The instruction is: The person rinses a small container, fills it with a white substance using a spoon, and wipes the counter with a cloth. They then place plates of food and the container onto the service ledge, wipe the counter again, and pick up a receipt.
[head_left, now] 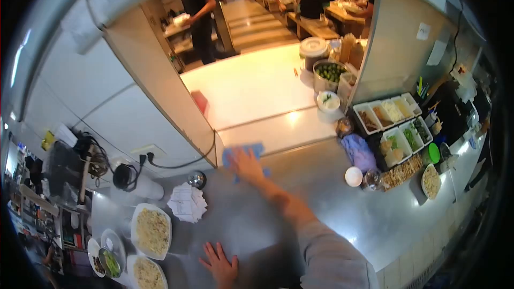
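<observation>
At the inner edge of the serving window, my right hand point(246, 165) holds a blue cloth point(256, 150) pressed down where the metal counter point(235, 203) meets the white ledge point(262, 134). The hand covers most of the cloth, and its fingers are slightly blurred. My left hand point(220, 266) rests on the metal counter near my body, fingers spread, holding nothing. To its left stand two white dishes of pale chopped food, one farther back point(152, 230) and one nearer point(147, 274). A stack of paper slips point(187, 202) lies beyond them.
On the right are ingredient trays point(391, 115), a purple-blue cloth point(357, 151), a small white bowl point(353, 176) and a plate of food point(431, 182). A pot of green items point(329, 72) stands on the ledge. Black cables point(176, 165) hang left. A person point(199, 16) stands beyond the window.
</observation>
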Available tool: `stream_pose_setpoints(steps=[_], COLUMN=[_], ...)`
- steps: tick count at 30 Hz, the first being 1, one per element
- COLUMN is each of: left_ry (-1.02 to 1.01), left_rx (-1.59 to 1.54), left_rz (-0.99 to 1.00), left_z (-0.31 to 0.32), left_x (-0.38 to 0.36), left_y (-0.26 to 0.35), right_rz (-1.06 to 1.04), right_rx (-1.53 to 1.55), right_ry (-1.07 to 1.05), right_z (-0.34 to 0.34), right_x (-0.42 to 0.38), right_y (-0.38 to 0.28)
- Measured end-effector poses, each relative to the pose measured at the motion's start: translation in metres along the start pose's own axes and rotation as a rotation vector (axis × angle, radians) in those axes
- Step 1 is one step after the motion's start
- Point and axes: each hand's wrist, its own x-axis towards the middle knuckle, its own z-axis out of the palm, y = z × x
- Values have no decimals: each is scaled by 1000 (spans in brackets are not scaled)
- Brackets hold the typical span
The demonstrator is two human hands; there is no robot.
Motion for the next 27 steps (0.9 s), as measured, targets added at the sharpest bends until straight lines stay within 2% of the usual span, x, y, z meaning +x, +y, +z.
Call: stream_pose_setpoints(steps=[2, 3, 5, 6, 7, 9, 11, 14, 15, 16, 17, 18, 20, 23, 27], left_ry=[21, 31, 85, 130, 172, 289, 358, 411, 436, 463, 500, 535, 560, 559, 610], left_rx=[-30, -45, -103, -149, -197, -251, -271, -282, -300, -318, -353, -386, -447, -522, -560], left_rz=[3, 4, 1, 1, 2, 54, 100, 161, 177, 192, 232, 273, 330, 364, 348], left_z=[-1, -1, -7, -11, -15, -14, -13, -8, -7, -6, -2, 2, -4, -21, -2], left_x=[-2, -5, -13, -18, -22, -32, -41, -50, -53, -55, -56, -56, -66, -83, -90], left_y=[3, 2, 3, 5, 6, -1, -9, -13, -7, -1, 3, 8, 15, 24, 6], right_rz=[-142, -178, -165, -74, 193, 649, 890, 767, 670, 550, 310, 120, -263, -500, -576], right_rx=[31, 174, 260, 145, 228, -4, -166, -242, -51, 120, 27, 64, 209, 328, 323], right_ry=[-150, -158, -241, -235, -202, 36, 122, 54, -102, -67, -347, -331, -382, -412, -411], right_z=[-38, -51, -91, -104, -122, -159, -178, -171, -196, -186, -183, -139, -144, -174, -222], right_x=[-46, -73, -121, -151, -175, -224, -263, -298, -296, -299, -299, -322, -325, -328, -361], right_y=[-29, -30, -15, 2, 15, 26, 15, -57, -99, -133, -169, -201, -256, -286, -266])
